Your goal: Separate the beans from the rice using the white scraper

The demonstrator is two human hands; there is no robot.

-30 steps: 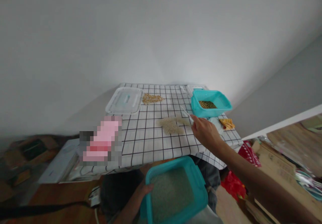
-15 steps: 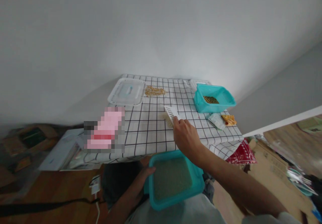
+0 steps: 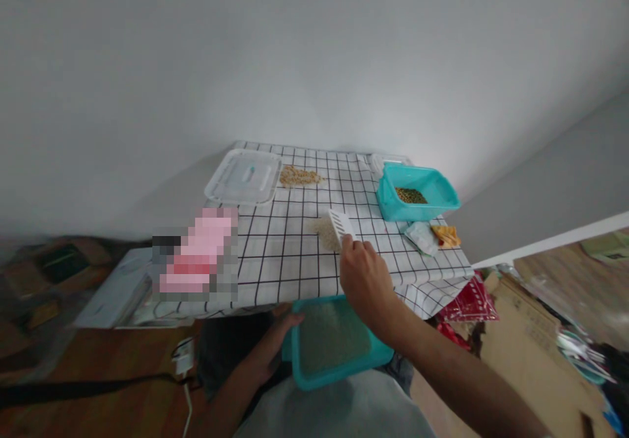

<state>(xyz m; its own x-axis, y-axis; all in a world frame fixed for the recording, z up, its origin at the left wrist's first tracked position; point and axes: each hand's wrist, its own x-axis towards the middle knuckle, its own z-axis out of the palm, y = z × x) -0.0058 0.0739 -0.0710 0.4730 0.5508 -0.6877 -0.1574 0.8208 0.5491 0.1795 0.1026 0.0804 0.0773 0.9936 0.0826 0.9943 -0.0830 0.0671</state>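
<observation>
Well, right hand: fingers closed round slotted scoop; grains at nine o'clock.
Left hand: fingers clamped on teal bin, ten o'clock.

Right fingers hide handle of white scoop; right forearm covers part of tub; pink item pixelated.

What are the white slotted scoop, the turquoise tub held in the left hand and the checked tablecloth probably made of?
White slotted scoop: probably plastic, matte; thin, stiff-looking, evenly slotted.
Held turquoise tub: likely moulded plastic, smooth; even colour, rounded corners.
Checked tablecloth: fabric or thin vinyl, seemingly matte; hangs in folds at right.
</observation>
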